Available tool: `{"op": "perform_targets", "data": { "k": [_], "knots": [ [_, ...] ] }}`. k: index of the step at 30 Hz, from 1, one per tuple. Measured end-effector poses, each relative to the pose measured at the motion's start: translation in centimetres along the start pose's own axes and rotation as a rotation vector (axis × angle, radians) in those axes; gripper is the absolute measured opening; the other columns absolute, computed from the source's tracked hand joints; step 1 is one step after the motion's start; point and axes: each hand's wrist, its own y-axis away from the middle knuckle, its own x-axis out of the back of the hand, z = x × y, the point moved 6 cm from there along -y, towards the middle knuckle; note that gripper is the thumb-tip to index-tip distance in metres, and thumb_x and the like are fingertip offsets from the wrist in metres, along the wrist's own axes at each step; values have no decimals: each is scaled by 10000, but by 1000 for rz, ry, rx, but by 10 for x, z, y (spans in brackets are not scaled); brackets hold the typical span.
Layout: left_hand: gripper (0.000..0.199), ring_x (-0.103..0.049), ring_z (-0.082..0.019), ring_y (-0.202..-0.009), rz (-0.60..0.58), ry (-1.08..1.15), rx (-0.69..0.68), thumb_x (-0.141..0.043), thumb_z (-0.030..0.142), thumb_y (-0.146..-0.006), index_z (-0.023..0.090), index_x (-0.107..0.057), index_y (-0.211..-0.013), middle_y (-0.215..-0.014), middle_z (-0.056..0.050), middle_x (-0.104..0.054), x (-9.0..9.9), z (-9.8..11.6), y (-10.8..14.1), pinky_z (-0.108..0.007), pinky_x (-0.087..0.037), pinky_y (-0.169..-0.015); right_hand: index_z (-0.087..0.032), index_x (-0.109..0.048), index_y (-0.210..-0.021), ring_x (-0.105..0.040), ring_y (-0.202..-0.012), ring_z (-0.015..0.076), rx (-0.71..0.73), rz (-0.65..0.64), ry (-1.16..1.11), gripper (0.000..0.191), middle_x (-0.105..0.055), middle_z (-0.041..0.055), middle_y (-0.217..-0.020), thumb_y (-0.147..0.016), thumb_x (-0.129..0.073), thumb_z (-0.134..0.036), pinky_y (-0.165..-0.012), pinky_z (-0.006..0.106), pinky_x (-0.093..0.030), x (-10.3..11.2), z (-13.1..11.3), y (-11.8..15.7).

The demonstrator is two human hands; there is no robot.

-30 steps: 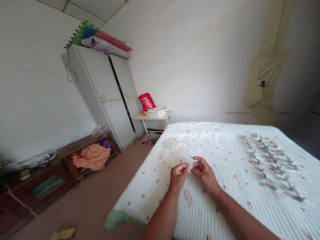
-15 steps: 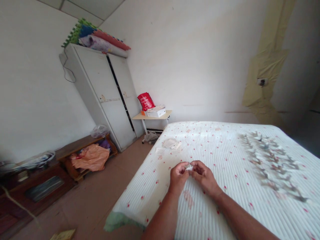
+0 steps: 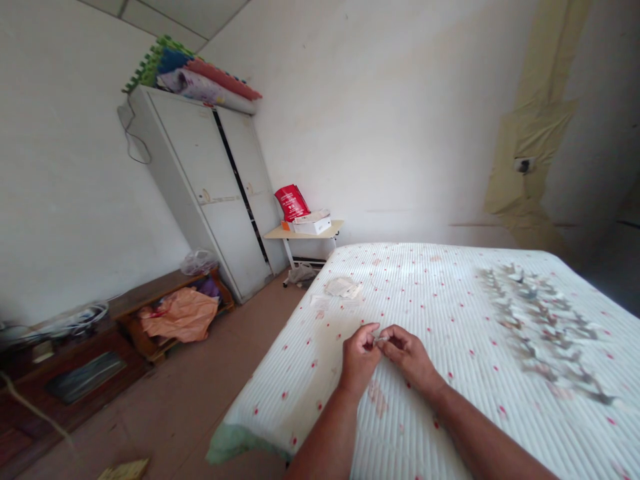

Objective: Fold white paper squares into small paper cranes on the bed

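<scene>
A small pale folded scrap (image 3: 383,339), probably paper, though it is too small and blurred to make out its folds, sits between the person's two hands just above the middle of the bed's white quilted cover (image 3: 300,393), which is ribbed and dotted with red. No writing shows on the scrap. The left hand (image 3: 359,360) and right hand (image 3: 407,357) hover over the cover, close together and almost meeting. The fingers of both are curled inward, not spread, and the fingertips (image 3: 375,333) of each pinch the scrap from its own side. Neither hand touches anything else. Toward the far end of the bed lie some loose sheets of paper (image 3: 343,287), and along the bed's right side runs a long band of small folded grey-and-white pieces (image 3: 537,327), blurred. Beyond the bed's far corner stands a small table (image 3: 303,232) holding a white box (image 3: 313,227) and a red bag (image 3: 293,203), whose white lettering is too small to read. Past the bed's left side, a white wardrobe (image 3: 200,187) stands with foam floor mats (image 3: 190,73) on top, and an orange cloth (image 3: 177,317) lies on a low wooden shelf (image 3: 150,297).
</scene>
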Motion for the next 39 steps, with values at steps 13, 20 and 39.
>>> {"op": "perform_targets", "data": {
  "k": [13, 20, 39],
  "knots": [
    [354, -527, -124, -657, -101, 275, 122, -622, 189, -613, 111, -612, -959, -715, -25, -604, -5, -5, 0, -225, -407, -631, -182, -490, -664, -385, -482, 92, -73, 70, -19, 246, -429, -55, -518, -760, -523, -406, -484, 222, -316, 8, 5, -3],
    [261, -559, -135, -653, -115, 324, 123, -596, 182, -629, 111, -629, -878, -714, -34, -638, -8, -1, 0, -233, -424, -636, -185, -487, -631, -390, -452, 95, -85, 90, 28, 307, -431, -61, -474, -757, -516, -464, -472, 224, -317, 7, 5, -2],
    [274, -544, -116, -595, 88, 283, 210, -629, 261, -638, 107, -644, -864, -696, -33, -652, 2, -14, -2, -213, -416, -572, -194, -560, -762, -463, -487, 128, -99, 106, 29, 278, -511, -31, -508, -781, -465, -455, -492, 242, -373, 7, 2, 0]
  ]
}}
